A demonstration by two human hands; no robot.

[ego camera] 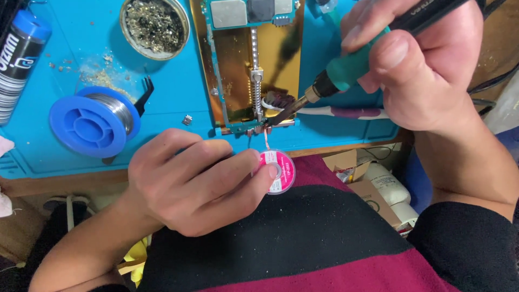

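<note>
My right hand [427, 65] grips a soldering iron [346, 70] with a teal collar and black handle. Its tip touches the near end of a circuit board [251, 13] clamped in a gold metal holder [243, 70]. My left hand [189, 181] pinches a small pink spool of desoldering braid [284, 170] just off the mat's near edge. A thin copper strip [267, 141] runs from the spool up to the iron's tip at the holder's near edge.
A blue work mat [70, 48] covers the bench. On it sit a blue reel of solder wire [94, 121], a round tin of brass shavings [154, 27], a black-and-white cylinder with a blue cap [19, 59] and a toothbrush [335, 112]. Cardboard boxes [367, 189] lie below the bench.
</note>
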